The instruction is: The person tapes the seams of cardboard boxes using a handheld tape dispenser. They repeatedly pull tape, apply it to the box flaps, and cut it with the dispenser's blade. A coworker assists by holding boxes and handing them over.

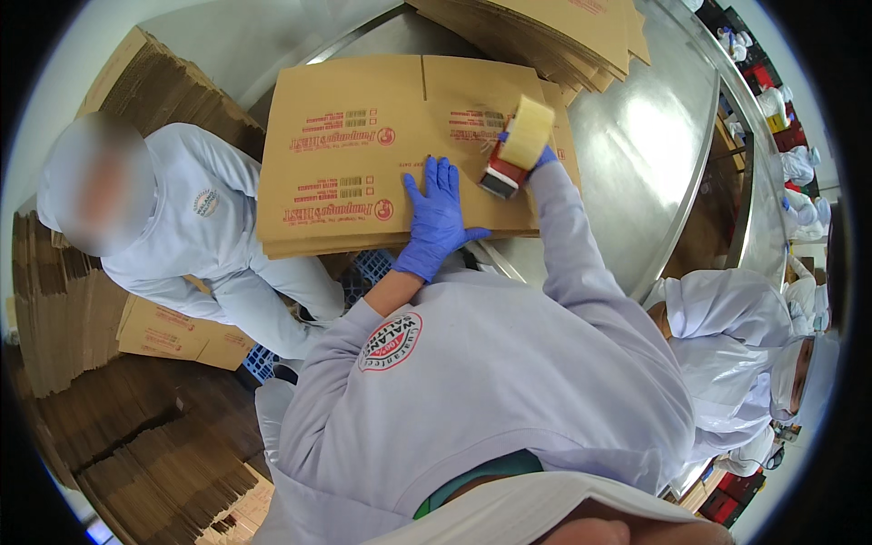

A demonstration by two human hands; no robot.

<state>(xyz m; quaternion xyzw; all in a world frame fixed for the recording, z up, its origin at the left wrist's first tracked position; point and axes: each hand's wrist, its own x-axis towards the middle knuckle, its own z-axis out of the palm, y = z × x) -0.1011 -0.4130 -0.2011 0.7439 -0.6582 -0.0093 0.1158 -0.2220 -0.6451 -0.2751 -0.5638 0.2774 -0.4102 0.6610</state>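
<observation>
A stack of flat brown cartons (pixel 350 100) with red print lies on the metal table in front of me. My left hand (pixel 434 222), in a blue glove, is open and rests on the top carton near its front edge, thumb and fingers apart. At the right side of that carton, my blue-gloved right hand (pixel 546 158) is closed around a tape dispenser (pixel 502 174). This has a red and dark body and a wide roll of yellowish tape, which hides most of the hand. Its dark end is low over the carton; whether they touch I cannot tell.
More flat cartons (pixel 581 36) are piled at the back of the metal table (pixel 631 145). A person in white (pixel 195 195) is close on the left, among tall carton stacks (pixel 64 300). Another person in white (pixel 727 313) is at the right. Blue crates (pixel 372 265) are below the table's edge.
</observation>
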